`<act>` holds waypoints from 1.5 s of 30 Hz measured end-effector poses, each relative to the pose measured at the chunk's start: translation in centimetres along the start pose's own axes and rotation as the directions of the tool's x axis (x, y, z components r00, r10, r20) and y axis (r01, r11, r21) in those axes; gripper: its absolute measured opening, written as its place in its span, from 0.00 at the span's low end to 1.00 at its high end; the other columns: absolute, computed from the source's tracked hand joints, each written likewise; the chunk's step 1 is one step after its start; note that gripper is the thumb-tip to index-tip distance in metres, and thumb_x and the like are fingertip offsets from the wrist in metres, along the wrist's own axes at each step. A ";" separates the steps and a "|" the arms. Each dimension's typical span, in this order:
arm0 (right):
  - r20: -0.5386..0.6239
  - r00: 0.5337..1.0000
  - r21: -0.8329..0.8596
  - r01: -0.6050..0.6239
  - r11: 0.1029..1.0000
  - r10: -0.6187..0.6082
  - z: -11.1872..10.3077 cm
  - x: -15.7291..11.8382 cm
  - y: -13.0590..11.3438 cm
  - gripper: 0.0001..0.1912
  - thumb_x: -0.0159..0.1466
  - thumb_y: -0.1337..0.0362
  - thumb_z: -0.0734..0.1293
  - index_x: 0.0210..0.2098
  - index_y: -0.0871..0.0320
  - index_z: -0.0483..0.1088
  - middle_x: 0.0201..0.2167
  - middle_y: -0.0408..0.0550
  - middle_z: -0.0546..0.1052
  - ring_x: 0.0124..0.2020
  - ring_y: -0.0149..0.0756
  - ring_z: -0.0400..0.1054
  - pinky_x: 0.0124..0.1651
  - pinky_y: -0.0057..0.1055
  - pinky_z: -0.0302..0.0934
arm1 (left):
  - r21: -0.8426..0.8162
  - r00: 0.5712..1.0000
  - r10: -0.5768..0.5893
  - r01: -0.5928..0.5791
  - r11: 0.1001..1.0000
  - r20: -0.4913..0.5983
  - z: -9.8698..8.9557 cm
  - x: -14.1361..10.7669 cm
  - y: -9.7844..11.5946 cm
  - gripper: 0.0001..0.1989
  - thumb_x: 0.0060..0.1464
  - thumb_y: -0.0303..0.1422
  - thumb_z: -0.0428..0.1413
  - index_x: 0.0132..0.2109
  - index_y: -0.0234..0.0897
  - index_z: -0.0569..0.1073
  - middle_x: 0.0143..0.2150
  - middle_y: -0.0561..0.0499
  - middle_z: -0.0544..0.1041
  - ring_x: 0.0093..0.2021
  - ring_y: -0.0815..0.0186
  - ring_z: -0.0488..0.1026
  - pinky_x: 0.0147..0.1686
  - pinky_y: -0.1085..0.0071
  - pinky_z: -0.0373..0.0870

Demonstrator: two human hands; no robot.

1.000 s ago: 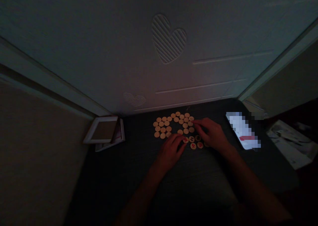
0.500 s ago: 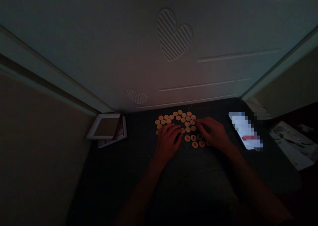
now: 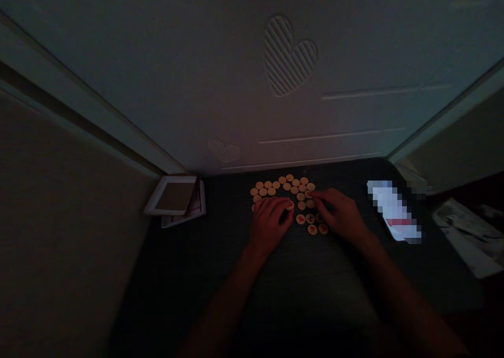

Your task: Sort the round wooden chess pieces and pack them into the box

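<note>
Round wooden Chinese chess pieces (image 3: 268, 185) lie on a dark table, many of them with plain faces up. Nearer me, several pieces (image 3: 301, 219) show red or black characters. My left hand (image 3: 271, 224) is curled, with thumb and forefinger closed at the edges of one piece (image 3: 290, 205); its palm side hides other pieces at the left of the group. At the group's right side, my right hand (image 3: 342, 213) has thumb and forefinger drawn together at a plain-faced piece (image 3: 308, 195). That hand partly covers the marked pieces under it.
A shallow white box (image 3: 185, 179) and its lid stand at the table's back left. On the right lies a lit phone (image 3: 394, 208), its screen blurred out. A pale panel with raised hearts (image 3: 290, 56) rises behind the table (image 3: 220, 274). Papers (image 3: 468, 237) lie beyond the right edge.
The view has shifted slightly, moving everything a little right. My left thumb and forefinger have closed on a piece that lay by the fingertips. My right hand stays at the same row.
</note>
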State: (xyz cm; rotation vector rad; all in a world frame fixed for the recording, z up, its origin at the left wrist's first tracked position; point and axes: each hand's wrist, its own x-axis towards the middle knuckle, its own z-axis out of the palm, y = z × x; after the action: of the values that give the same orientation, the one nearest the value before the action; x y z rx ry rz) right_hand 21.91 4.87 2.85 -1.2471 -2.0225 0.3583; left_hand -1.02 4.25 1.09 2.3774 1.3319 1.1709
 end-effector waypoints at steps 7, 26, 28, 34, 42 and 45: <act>0.080 0.992 0.123 0.089 0.988 -0.100 1.2 -0.3 -2.0 0.10 0.69 0.65 0.66 0.48 0.53 0.74 0.43 0.49 0.79 0.43 0.39 0.75 0.48 0.37 0.71 | -0.291 0.990 -0.094 0.060 0.955 -0.103 0.2 -0.8 0.5 0.08 0.59 0.26 0.60 0.46 0.39 0.76 0.49 0.46 0.78 0.49 0.63 0.77 0.45 0.65 0.77; 0.118 0.980 0.131 0.143 0.981 -0.159 1.9 -0.8 -3.0 0.07 0.70 0.61 0.66 0.46 0.55 0.73 0.41 0.51 0.78 0.43 0.40 0.73 0.47 0.38 0.70 | -0.515 0.935 -0.339 0.344 0.785 0.109 0.0 -1.3 1.5 0.07 0.60 0.34 0.60 0.45 0.38 0.76 0.40 0.50 0.80 0.38 0.66 0.78 0.40 0.69 0.76; 0.117 0.980 0.136 0.147 0.980 -0.163 1.9 -0.8 -3.1 0.07 0.70 0.60 0.66 0.45 0.55 0.73 0.40 0.50 0.78 0.42 0.39 0.73 0.46 0.38 0.70 | -0.476 0.942 -0.315 0.330 0.816 0.114 -0.1 -1.4 1.4 0.07 0.61 0.34 0.59 0.45 0.39 0.76 0.40 0.50 0.80 0.38 0.67 0.78 0.40 0.70 0.75; 0.116 0.979 0.145 0.151 0.978 -0.169 2.2 -1.0 -2.8 0.07 0.70 0.59 0.67 0.44 0.55 0.73 0.37 0.48 0.77 0.39 0.37 0.72 0.43 0.35 0.69 | -0.353 0.946 -0.282 0.321 0.879 0.158 -0.3 -1.5 1.5 0.07 0.60 0.35 0.58 0.44 0.38 0.76 0.32 0.53 0.78 0.30 0.69 0.74 0.32 0.72 0.70; 0.131 0.980 0.146 0.130 0.981 -0.150 2.2 -1.0 -3.3 0.08 0.70 0.60 0.67 0.47 0.54 0.73 0.39 0.49 0.78 0.40 0.37 0.73 0.43 0.34 0.70 | -0.407 0.909 -0.331 0.411 0.816 0.254 -0.3 -1.5 1.3 0.11 0.64 0.39 0.55 0.38 0.38 0.77 0.30 0.53 0.78 0.28 0.69 0.72 0.30 0.73 0.68; 0.132 0.981 0.156 0.122 0.980 -0.143 2.2 -1.0 -3.3 0.11 0.69 0.61 0.67 0.51 0.53 0.72 0.41 0.50 0.78 0.39 0.37 0.73 0.42 0.35 0.71 | -0.474 0.894 -0.354 0.446 0.759 0.274 -0.1 -1.7 1.1 0.13 0.64 0.41 0.55 0.37 0.38 0.77 0.29 0.53 0.77 0.28 0.69 0.72 0.28 0.74 0.68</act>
State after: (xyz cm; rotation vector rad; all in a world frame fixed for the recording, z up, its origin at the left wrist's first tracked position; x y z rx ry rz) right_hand 18.49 2.70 2.79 -1.0151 -2.1452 0.5351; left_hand -0.87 2.29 0.80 1.6502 1.1870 1.0105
